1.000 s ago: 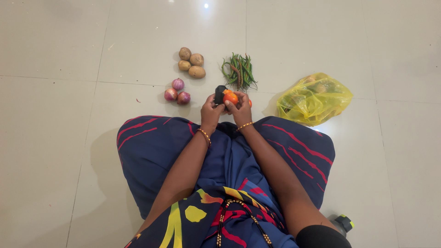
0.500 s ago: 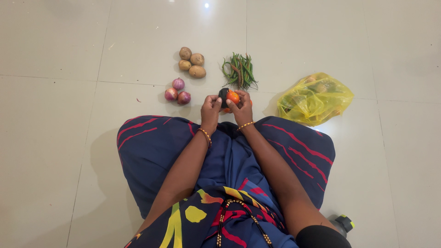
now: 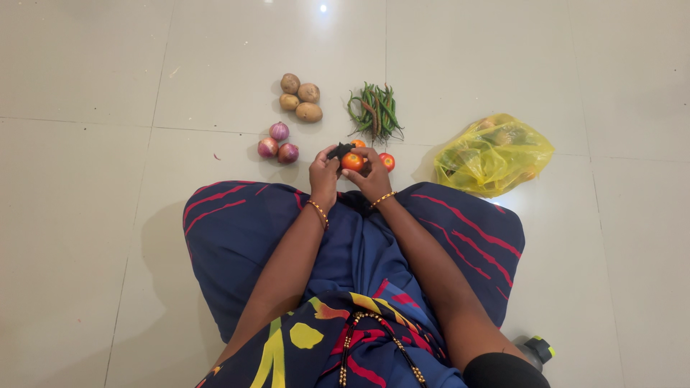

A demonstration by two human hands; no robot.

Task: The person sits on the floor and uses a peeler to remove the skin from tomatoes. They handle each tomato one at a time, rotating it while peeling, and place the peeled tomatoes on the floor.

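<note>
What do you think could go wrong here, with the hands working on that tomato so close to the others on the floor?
The tomato is pinched between both hands, left hand and right hand, beside a small black object; it might slip and roll across the smooth tiled floor. A loose tomato lies beside the right hand and could be nudged away.

1. Both hands meet just past the knees: left hand (image 3: 323,172) and right hand (image 3: 372,176) close around an orange tomato (image 3: 352,161), a small black thing (image 3: 338,150) at the left fingertips.
2. Another tomato (image 3: 387,161) sits just right of them.
3. Red onions (image 3: 277,142), potatoes (image 3: 300,98), green chillies (image 3: 375,111) beyond.
4. Yellow bag (image 3: 493,154) off right.
</note>
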